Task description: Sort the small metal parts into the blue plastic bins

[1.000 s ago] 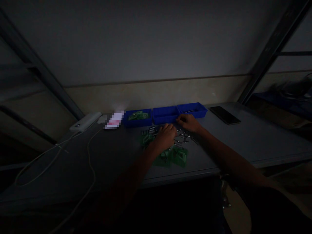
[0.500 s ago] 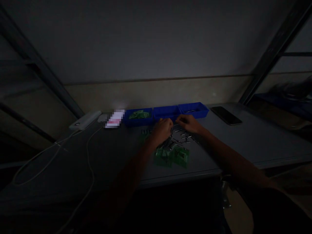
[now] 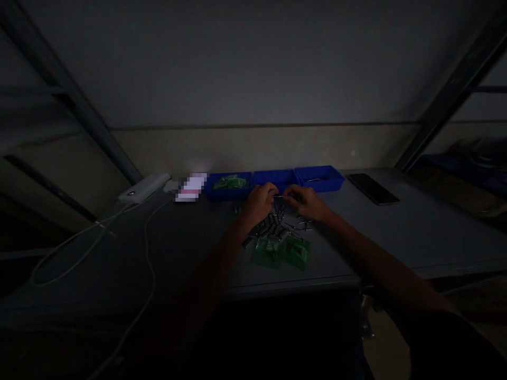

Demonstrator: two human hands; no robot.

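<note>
My left hand [image 3: 260, 202] and my right hand [image 3: 306, 201] face each other above the grey table, fingers pinched. A thin metal rod [image 3: 279, 197] spans the small gap between them, its ends in the fingertips of both hands. Directly below lies a loose pile of small metal pieces [image 3: 271, 227], some short cylinders and some thin pins. In front of the pile are two green packets [image 3: 296, 251], with small metal parts on or in them. It is too dark to make out finer detail.
Behind my hands stand three blue bins: the left bin [image 3: 209, 193] holds green packets, the right bin [image 3: 330, 184] a few metal pins. A dark phone [image 3: 374, 189] lies right, a lit phone [image 3: 193, 186] left. A white power bank [image 3: 144, 188] trails cables [image 3: 146, 248].
My hands have turned so the thin metal rod now shows between them. The left hand has shifted slightly left, uncovering more of the pile. The whole view has moved a little.
</note>
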